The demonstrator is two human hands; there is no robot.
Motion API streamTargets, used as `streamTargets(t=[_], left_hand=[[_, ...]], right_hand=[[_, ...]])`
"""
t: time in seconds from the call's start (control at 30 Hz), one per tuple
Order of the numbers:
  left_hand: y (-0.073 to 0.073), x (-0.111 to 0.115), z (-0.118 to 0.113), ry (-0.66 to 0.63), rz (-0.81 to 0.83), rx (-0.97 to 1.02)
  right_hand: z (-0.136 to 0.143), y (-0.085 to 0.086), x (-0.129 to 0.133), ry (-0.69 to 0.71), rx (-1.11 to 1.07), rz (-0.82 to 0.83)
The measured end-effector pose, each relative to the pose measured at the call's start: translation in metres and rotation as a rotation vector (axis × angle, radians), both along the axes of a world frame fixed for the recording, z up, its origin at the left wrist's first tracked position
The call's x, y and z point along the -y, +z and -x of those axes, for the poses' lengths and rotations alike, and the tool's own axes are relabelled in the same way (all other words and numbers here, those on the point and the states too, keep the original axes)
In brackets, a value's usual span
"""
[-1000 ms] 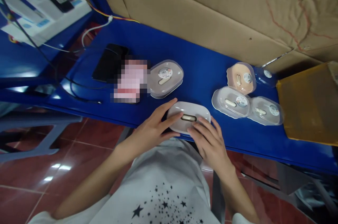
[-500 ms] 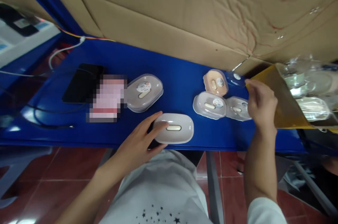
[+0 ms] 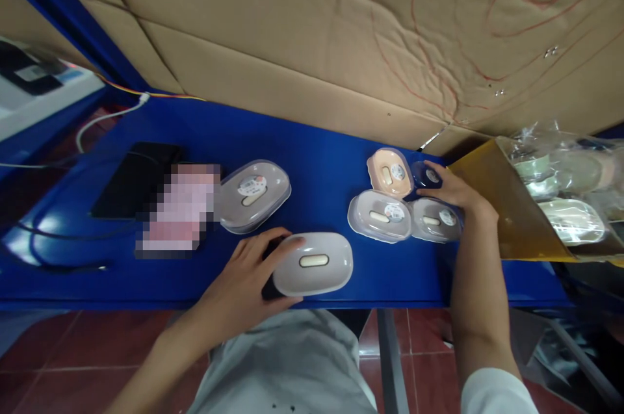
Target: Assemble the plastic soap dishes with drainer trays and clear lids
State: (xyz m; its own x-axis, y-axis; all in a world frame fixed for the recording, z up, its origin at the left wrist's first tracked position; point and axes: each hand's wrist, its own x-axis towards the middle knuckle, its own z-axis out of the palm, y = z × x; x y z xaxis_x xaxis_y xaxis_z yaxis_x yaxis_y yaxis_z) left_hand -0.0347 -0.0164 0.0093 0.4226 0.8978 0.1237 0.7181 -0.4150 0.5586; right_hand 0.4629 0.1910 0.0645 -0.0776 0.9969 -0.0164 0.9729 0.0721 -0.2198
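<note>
At the table's front edge, my left hand (image 3: 253,271) grips the left end of a pale grey oval soap dish (image 3: 335,268), which has a cream oblong piece at its middle and no clear cover on it. At the back right, my right hand (image 3: 455,190) has thumb and fingers closed around the edges of a clear plastic lid (image 3: 420,175) with a round label. Close to that lid are a peach soap dish (image 3: 385,164), a grey soap dish (image 3: 363,216) and another grey soap dish (image 3: 429,232), all under clear covers with labels.
Another covered grey soap dish (image 3: 234,206) lies left of centre, beside a blurred pink rectangle (image 3: 180,206) and a black flat item (image 3: 131,186). Cables cross the left side. A cardboard box (image 3: 502,206) of wrapped dishes stands right; cardboard (image 3: 292,43) lines the back.
My right hand has moved left, from the lid's right side to fingers around it. My left hand keeps its hold on the grey soap dish. The view has tilted up slightly.
</note>
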Motion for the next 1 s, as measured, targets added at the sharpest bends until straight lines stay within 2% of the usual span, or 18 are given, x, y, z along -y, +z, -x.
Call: streamTargets(t=[0.07,0.13,0.2,0.27,0.3,0.37,0.4,0.47,0.57,0.8,1.0], left_hand=[[0.0,0.0,-0.001,0.013,0.004,0.005],[0.003,0.0,-0.003,0.028,0.019,0.015],[0.007,0.001,-0.005,0.035,0.045,0.028],[0.009,0.001,-0.006,0.035,0.064,0.044],[0.009,0.001,-0.006,0.037,0.072,0.052],[0.007,0.001,-0.006,0.037,0.081,0.071],[0.005,0.001,-0.005,0.034,0.083,0.079],[0.001,0.001,-0.003,0.024,0.088,0.089],[-0.003,0.001,-0.002,-0.003,0.095,0.083],[-0.002,0.0,-0.004,-0.019,0.088,0.103],[0.001,-0.001,-0.004,-0.016,0.099,0.113]], right_hand=[[0.002,0.012,0.005,-0.029,-0.05,-0.001],[0.021,0.032,0.019,-0.027,-0.072,-0.139],[0.058,0.052,0.047,0.105,-0.108,-0.351],[0.11,0.061,0.087,0.33,-0.123,-0.401],[0.138,0.06,0.108,0.445,-0.137,-0.411],[0.189,0.046,0.148,0.672,-0.131,-0.343],[0.209,0.036,0.165,0.731,-0.129,-0.3],[0.235,0.014,0.187,0.742,-0.136,-0.251],[0.243,-0.006,0.199,0.678,-0.143,-0.23],[0.235,-0.006,0.207,0.599,-0.086,-0.27],[0.245,-0.02,0.208,0.603,-0.075,-0.319]])
